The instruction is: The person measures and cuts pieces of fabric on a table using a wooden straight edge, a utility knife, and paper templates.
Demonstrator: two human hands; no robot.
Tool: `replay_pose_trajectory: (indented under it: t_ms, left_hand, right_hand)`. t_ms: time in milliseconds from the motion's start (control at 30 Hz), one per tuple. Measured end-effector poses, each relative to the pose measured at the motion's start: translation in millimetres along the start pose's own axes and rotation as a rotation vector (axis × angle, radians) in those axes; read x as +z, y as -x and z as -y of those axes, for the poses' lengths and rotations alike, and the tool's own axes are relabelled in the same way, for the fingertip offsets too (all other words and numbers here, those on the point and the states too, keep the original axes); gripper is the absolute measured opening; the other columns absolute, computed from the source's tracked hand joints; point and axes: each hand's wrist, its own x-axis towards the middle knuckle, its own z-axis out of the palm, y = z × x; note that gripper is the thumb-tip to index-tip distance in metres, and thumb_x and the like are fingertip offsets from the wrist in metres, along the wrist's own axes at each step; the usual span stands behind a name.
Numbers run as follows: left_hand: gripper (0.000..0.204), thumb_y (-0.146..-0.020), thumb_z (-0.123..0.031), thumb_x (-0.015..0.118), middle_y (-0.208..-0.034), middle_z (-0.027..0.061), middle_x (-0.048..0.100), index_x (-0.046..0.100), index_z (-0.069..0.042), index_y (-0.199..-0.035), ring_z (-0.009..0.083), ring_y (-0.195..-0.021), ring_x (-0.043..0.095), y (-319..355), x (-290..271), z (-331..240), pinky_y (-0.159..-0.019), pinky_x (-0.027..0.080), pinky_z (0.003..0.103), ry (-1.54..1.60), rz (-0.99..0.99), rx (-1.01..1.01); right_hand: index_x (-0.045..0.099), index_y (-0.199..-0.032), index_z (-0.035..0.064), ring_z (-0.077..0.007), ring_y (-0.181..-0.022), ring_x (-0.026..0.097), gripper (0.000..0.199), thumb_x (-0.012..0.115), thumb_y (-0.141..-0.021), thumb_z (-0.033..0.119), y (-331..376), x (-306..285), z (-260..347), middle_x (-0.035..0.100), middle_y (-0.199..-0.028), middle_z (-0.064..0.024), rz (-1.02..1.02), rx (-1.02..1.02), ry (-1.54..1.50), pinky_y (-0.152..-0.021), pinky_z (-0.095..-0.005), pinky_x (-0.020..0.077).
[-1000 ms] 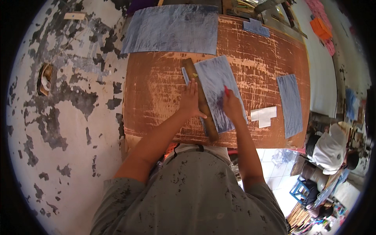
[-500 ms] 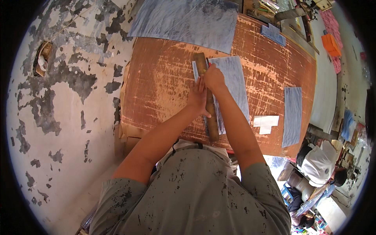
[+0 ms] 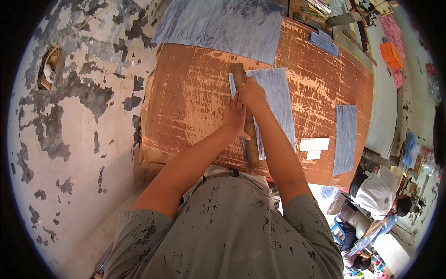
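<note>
A long brown straightedge lies lengthwise across a blue-grey streaked sheet, leaving a narrow strip of it showing on the left. My left hand presses flat on the straightedge, fingers stretched forward and thumb spread toward me. Just right of its far part, my right hand is closed around what looks like a utility knife. Only a bit of its red body shows; the blade is hidden. Under everything is a worn reddish-brown board covered with scratches.
A large blue-grey sheet covers the far edge. Small blue-grey pieces lie far right, a long strip and white paper pieces nearer. A peeling wall stands left. Another person sits at lower right.
My right hand has come slightly toward me along the straightedge, and less of the red tool shows. My left hand stays pressed in place. The whole view has shifted a little.
</note>
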Motion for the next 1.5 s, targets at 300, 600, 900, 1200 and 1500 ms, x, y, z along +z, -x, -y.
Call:
replay_pose_trajectory:
  t_ms: [300, 600, 900, 1200, 1500]
  left_hand:
    - [0.169, -0.051, -0.086, 0.087, -0.176, 0.0331, 0.001, 0.012, 0.01, -0.168, 0.0425, -0.166, 0.003, 4, -8, 0, -0.13, 0.017, 0.06, -0.001, -0.04, 0.014]
    - [0.172, -0.053, -0.086, 0.086, -0.177, 0.0302, -0.005, 0.003, 0.012, -0.167, 0.0412, -0.167, 0.001, 5, -16, 1, -0.132, 0.015, 0.059, -0.002, 0.017, -0.021]
    - [0.174, -0.052, -0.089, 0.085, -0.177, 0.0319, -0.002, 0.001, 0.012, -0.167, 0.043, -0.166, 0.004, 5, -9, -2, -0.127, 0.02, 0.067, -0.022, -0.022, -0.013]
    - [0.177, -0.051, -0.085, 0.089, -0.177, 0.0319, -0.005, -0.002, 0.013, -0.167, 0.0436, -0.166, 0.001, -2, -11, -6, -0.125, 0.021, 0.071, 0.001, 0.002, -0.02]
    - [0.175, -0.054, -0.084, 0.089, -0.176, 0.0316, -0.008, -0.004, 0.013, -0.166, 0.0451, -0.166, -0.002, -5, -9, -7, -0.126, 0.02, 0.07, 0.0, 0.041, -0.022]
  right_hand:
    - [0.051, -0.124, -0.0068, -0.0481, -0.092, 0.075, 0.042, 0.061, -0.102, 0.027, 80, 21, -36, 0.075, -0.097, -0.0306, -0.019, -0.001, -0.064, -0.079, -0.0555, 0.0607]
    - [0.051, -0.122, -0.0026, -0.0458, -0.089, 0.077, 0.025, 0.054, -0.104, 0.015, 184, 40, -63, 0.075, -0.094, -0.0293, 0.012, 0.051, -0.017, -0.075, -0.0541, 0.0616]
    - [0.05, -0.123, 0.0024, -0.0456, -0.086, 0.077, 0.023, 0.055, -0.104, 0.014, 270, 70, -94, 0.075, -0.092, -0.0278, 0.123, 0.191, -0.033, -0.074, -0.0543, 0.0624]
    - [0.049, -0.126, -0.0005, -0.0473, -0.083, 0.075, 0.023, 0.047, -0.105, 0.009, 333, 77, -116, 0.073, -0.089, -0.0294, 0.101, 0.239, -0.057, -0.071, -0.0568, 0.0601]
    - [0.05, -0.13, 0.0038, -0.0452, -0.087, 0.077, 0.025, 0.046, -0.107, 0.012, 351, 87, -130, 0.075, -0.096, -0.026, 0.225, 0.367, -0.035, -0.072, -0.0556, 0.0618]
